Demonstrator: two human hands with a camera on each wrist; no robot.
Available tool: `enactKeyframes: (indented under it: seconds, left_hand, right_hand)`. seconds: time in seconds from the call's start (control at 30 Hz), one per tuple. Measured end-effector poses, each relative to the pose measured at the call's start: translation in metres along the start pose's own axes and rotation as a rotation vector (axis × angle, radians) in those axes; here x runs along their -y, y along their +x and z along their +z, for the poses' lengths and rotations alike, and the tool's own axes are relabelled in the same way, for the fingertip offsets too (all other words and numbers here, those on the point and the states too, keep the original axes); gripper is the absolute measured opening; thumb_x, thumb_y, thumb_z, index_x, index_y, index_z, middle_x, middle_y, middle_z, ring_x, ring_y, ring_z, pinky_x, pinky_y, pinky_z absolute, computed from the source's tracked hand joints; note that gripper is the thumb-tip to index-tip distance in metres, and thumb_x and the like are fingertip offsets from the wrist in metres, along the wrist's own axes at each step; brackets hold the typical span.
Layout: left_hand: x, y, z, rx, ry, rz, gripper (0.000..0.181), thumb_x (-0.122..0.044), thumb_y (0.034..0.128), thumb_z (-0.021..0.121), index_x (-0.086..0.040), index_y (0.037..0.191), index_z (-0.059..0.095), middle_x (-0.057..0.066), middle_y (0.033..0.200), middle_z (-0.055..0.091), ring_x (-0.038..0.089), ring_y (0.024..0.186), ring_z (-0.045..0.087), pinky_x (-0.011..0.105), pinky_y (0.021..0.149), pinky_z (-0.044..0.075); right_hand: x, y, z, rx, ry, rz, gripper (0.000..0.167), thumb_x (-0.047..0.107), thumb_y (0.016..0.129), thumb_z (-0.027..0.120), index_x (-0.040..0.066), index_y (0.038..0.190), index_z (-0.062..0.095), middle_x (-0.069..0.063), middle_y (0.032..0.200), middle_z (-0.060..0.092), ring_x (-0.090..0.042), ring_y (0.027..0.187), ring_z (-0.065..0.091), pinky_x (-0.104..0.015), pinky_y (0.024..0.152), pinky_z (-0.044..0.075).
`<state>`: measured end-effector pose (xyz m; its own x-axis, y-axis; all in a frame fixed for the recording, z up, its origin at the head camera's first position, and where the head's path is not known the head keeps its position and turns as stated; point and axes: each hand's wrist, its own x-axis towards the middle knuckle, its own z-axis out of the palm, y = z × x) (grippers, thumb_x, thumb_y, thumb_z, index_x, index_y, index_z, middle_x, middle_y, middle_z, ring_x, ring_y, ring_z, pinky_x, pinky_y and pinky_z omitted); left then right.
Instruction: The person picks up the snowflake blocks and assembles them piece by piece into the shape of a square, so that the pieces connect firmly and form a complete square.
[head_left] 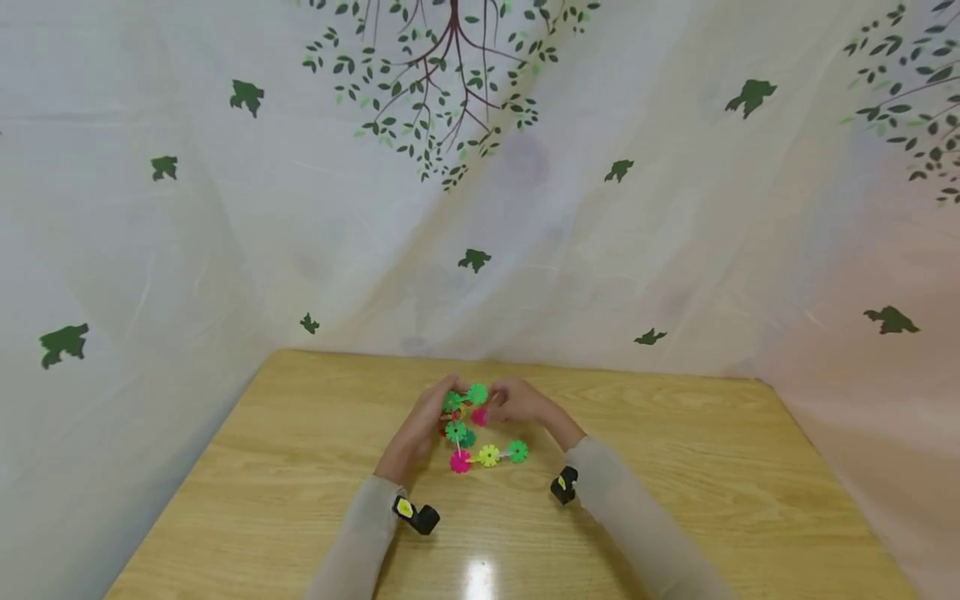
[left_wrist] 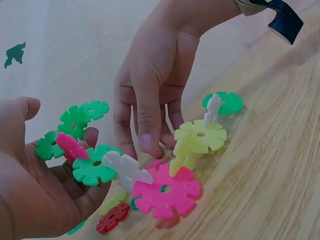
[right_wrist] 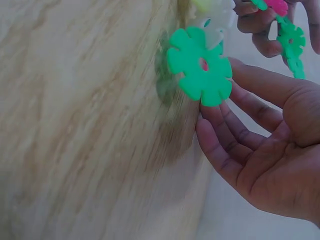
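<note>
Flower-disc chain [left_wrist: 126, 167] in left hand [left_wrist: 37, 192], right hand [left_wrist: 155, 75] near.

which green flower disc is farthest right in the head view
The green disc ending the front row, just right of the yellow disc. The other green discs all sit farther left, nearer the left hand.

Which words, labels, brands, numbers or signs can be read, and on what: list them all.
There are none I can read.
Yellow patch on the left wrist device: too small to tell if it bears print.
Yellow patch on the right wrist device: too small as well.
Discs: no legible lettering.
Cloth: leaf, branch and bird shapes only.
</note>
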<state>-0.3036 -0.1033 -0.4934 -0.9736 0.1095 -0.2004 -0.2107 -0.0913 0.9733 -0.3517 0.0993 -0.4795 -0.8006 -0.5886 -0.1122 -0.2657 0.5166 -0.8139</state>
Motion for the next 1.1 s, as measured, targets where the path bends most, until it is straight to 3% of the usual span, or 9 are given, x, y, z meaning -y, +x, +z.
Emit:
enactKeyframes:
  seconds: [0.13,0.23,0.33,0.47,0.57,0.73,0.8,1.0,1.1]
  left_hand:
    - [0.001,0.0,0.0,0.018,-0.017,0.012,0.055,-0.049,0.1057,0.044,-0.001,0.116,0.069,0.001,0.091,0.066,0.01,0.07,0.05,0.024,0.062,0.041]
    - [0.0,0.0,-0.001,0.023,-0.019,0.02,0.055,-0.049,0.1055,0.044,-0.001,0.116,0.069,0.002,0.09,0.066,0.01,0.069,0.049,0.024,0.06,0.04]
    - [0.001,-0.001,-0.001,0.016,-0.007,0.02,0.052,-0.047,0.1053,0.045,-0.002,0.115,0.07,0.004,0.093,0.066,0.012,0.071,0.049,0.026,0.064,0.041]
    - [0.001,-0.001,-0.002,-0.001,0.033,0.034,0.042,-0.039,0.1039,0.053,-0.004,0.118,0.071,0.003,0.102,0.065,0.015,0.084,0.052,0.028,0.073,0.044]
    - [0.002,-0.001,-0.001,-0.013,0.073,0.06,0.034,-0.032,0.1005,0.062,-0.004,0.117,0.071,0.001,0.106,0.065,0.016,0.092,0.053,0.025,0.075,0.045]
    - [0.005,0.0,0.0,-0.014,0.087,0.092,0.026,-0.026,0.0948,0.073,-0.005,0.11,0.073,-0.003,0.077,0.057,0.01,0.067,0.047,0.022,0.06,0.042]
    - [0.004,0.0,0.001,-0.01,0.08,0.091,0.025,-0.024,0.0925,0.076,-0.005,0.108,0.073,-0.005,0.073,0.053,0.008,0.061,0.042,0.021,0.055,0.039]
    - [0.006,0.0,0.006,-0.021,0.091,0.116,0.029,-0.013,0.0862,0.08,0.0,0.111,0.071,0.005,0.107,0.064,0.008,0.07,0.05,0.02,0.057,0.044]
    - [0.007,0.0,0.008,-0.042,0.105,0.132,0.03,-0.01,0.0859,0.079,-0.001,0.114,0.071,0.009,0.11,0.064,0.01,0.074,0.055,0.02,0.059,0.046]
  right_hand:
    - [0.003,0.005,0.005,0.009,-0.006,0.004,0.028,-0.004,0.082,0.076,-0.006,0.109,0.069,-0.002,0.066,0.06,-0.009,0.058,0.051,-0.022,0.054,0.044]
    - [0.004,0.008,0.009,0.006,-0.058,0.003,0.03,-0.003,0.079,0.08,-0.005,0.107,0.069,0.005,0.059,0.047,-0.007,0.053,0.041,-0.02,0.05,0.036]
    - [0.004,0.009,0.011,-0.003,-0.108,0.021,0.034,-0.001,0.078,0.082,-0.004,0.109,0.069,0.006,0.06,0.043,-0.006,0.053,0.038,-0.019,0.05,0.033]
    - [0.005,0.006,0.01,-0.014,-0.119,0.035,0.031,-0.004,0.077,0.082,-0.004,0.105,0.069,-0.002,0.07,0.054,-0.01,0.062,0.045,-0.02,0.054,0.039]
    - [0.005,0.001,0.006,-0.015,-0.095,0.05,0.025,-0.007,0.078,0.08,-0.004,0.099,0.067,-0.011,0.084,0.063,-0.014,0.072,0.053,-0.023,0.061,0.046]
    - [-0.007,-0.005,-0.001,-0.041,-0.059,0.052,0.022,-0.008,0.079,0.078,-0.001,0.097,0.067,-0.012,0.088,0.065,-0.018,0.079,0.058,-0.026,0.067,0.051]
    - [-0.014,-0.008,-0.003,-0.068,-0.032,0.037,0.02,-0.007,0.08,0.077,-0.001,0.096,0.067,-0.011,0.087,0.065,-0.017,0.079,0.058,-0.026,0.068,0.051]
    - [-0.024,-0.022,-0.009,-0.18,0.152,0.034,0.018,0.001,0.086,0.077,-0.003,0.101,0.068,-0.012,0.091,0.07,-0.014,0.076,0.062,-0.029,0.066,0.056]
    - [-0.024,-0.029,-0.01,-0.242,0.223,0.002,0.02,0.003,0.089,0.075,-0.004,0.107,0.069,-0.015,0.096,0.071,-0.013,0.08,0.064,-0.028,0.07,0.056]
